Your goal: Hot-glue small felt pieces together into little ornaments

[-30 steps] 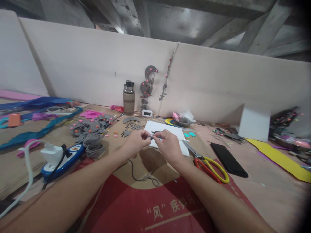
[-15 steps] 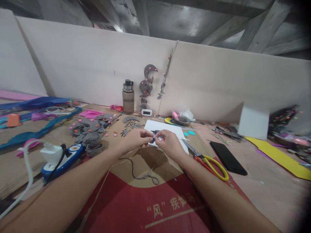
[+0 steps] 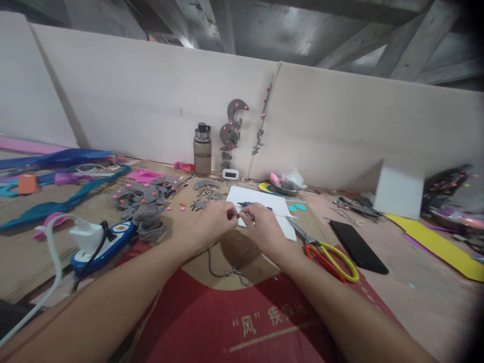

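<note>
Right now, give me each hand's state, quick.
Left hand: pinched shut on a small dark piece.
Right hand: pinched shut on the same piece.

Both forearms are bare from the elbow down, with no sleeves showing. The left hand (image 3: 214,222) and right hand (image 3: 262,229) wear no gloves, rings or watch.

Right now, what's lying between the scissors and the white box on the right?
In the head view, a black phone lies flat on the table between the scissors and the white box, just right of the yellow handle loop and not touching it.
</note>
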Demonstrator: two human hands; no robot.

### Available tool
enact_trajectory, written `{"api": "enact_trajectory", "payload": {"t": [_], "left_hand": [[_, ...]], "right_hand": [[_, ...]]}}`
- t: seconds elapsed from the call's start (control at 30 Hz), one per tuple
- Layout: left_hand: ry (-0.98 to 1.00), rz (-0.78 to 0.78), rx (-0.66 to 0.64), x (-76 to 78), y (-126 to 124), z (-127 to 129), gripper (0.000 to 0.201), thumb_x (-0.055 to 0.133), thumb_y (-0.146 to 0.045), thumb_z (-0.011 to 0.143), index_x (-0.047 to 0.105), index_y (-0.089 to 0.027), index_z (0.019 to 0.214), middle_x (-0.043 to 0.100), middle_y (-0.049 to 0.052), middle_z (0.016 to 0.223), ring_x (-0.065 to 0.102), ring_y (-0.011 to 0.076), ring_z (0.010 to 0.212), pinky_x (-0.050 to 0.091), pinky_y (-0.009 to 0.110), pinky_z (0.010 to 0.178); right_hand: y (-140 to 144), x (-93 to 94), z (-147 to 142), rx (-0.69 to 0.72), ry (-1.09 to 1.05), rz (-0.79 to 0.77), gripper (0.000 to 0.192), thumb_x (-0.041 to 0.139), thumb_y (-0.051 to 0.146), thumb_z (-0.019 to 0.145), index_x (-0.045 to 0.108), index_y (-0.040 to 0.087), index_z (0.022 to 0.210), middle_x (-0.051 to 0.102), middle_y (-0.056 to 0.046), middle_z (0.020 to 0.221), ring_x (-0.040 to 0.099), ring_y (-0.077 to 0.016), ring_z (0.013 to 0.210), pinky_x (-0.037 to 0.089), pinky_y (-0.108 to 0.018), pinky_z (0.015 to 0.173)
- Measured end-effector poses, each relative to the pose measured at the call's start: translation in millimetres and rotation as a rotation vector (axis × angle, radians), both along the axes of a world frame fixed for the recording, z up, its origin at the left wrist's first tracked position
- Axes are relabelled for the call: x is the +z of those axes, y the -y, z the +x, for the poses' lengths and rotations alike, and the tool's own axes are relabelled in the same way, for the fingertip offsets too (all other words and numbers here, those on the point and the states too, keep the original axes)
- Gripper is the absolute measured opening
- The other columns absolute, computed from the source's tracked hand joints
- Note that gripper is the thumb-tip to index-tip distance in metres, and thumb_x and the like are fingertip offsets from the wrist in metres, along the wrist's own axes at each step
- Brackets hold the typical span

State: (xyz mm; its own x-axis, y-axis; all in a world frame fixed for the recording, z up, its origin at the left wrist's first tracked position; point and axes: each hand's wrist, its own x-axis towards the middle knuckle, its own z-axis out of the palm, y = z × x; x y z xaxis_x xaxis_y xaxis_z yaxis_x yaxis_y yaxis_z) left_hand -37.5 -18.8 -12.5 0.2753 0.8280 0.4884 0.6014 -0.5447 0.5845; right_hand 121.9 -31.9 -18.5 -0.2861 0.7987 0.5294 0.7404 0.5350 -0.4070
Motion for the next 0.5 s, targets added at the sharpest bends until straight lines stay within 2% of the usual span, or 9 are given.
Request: {"api": "enact_trajectory", "payload": {"t": [0.1,0.27,0.4,0.5], "left_hand": [[0.101,-0.082,0.007,2.8,1,-2,0.011,0.055,-0.019,0.065,0.065,-0.018,0.061,0.063,0.002,0.057,0.053,0.0137,0.056,0.036,0.024,0.055],[0.327,-0.294,-0.042,5.6,-1,-4,0.012,0.052,-0.018,0.066,0.064,-0.015,0.067,0.063,0.002,0.057,0.055,0.012,0.052,0.041,0.022,0.052],[0.483,-0.368,-0.084,1.3,-7,-6,0.012,0.056,-0.023,0.068,0.063,-0.013,0.07,0.065,0.004,0.059,0.057,0.0119,0.052,0.043,0.022,0.052],[0.614,-0.414,-0.069,-2.6,-14,-9,0.014,0.06,-0.025,0.067,0.063,-0.012,0.072,0.064,0.005,0.061,0.059,0.0131,0.056,0.045,0.022,0.053]], "right_hand": [[4,0.6,-1,0.012,-0.125,-0.024,0.015,0.049,0.024,0.085,0.058,0.018,0.095,0.06,-0.004,0.08,0.053,-0.0159,0.073,0.039,-0.028,0.068],[8,-1.0,-4,0.052,-0.271,-0.054,0.01,0.045,0.022,0.084,0.055,0.019,0.086,0.059,-0.002,0.079,0.052,-0.0144,0.071,0.038,-0.026,0.065],[11,-2.3,-7,0.082,-0.265,-0.074,0.013,0.043,0.022,0.086,0.056,0.019,0.084,0.06,-0.002,0.08,0.052,-0.0141,0.072,0.038,-0.026,0.066],[12,-3.4,-8,0.084,-0.207,-0.078,0.016,0.042,0.021,0.087,0.057,0.02,0.084,0.06,-0.001,0.078,0.051,-0.0142,0.071,0.037,-0.026,0.066]]}}
